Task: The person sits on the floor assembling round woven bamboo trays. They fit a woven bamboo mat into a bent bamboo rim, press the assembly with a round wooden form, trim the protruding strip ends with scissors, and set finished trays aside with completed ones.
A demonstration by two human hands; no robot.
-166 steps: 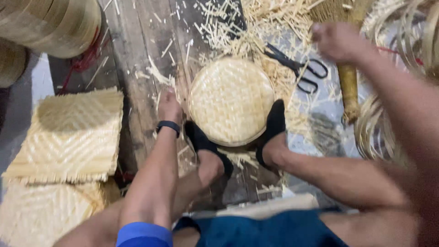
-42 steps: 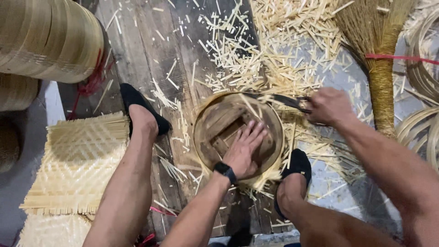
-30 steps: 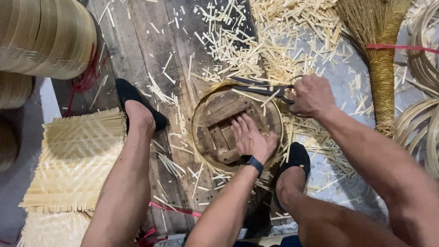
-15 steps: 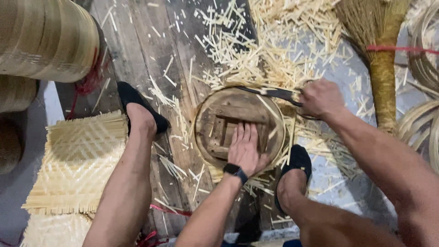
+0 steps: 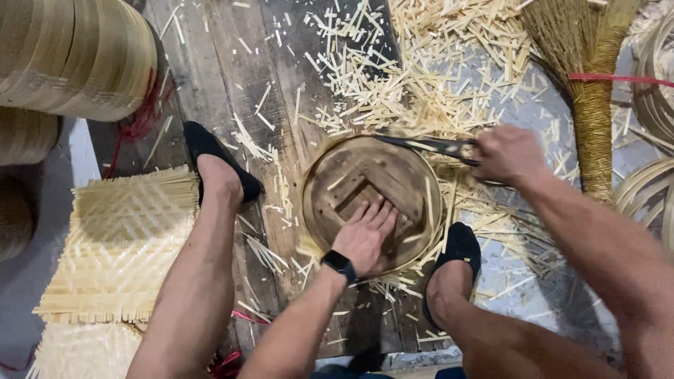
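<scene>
Your left hand lies flat, fingers spread, pressing on the wooden slats inside the round, shallow woven bamboo tray, which sits on the dark plank floor between your two black-socked feet. At two o'clock from the tray, your right hand is closed around the handles of a pair of dark metal shears, whose blades reach in across the tray's upper rim; whether they are parted or shut is too blurred to tell. Pale bamboo offcuts litter the floor from twelve to three o'clock. A flat square woven bamboo mat lies at nine o'clock, and a straw broom stands at two o'clock. The risk from here: the tray is held by palm pressure alone, so a hard cut could spin it and bring the blades near your fingers, and loose offcuts could slip underfoot.
</scene>
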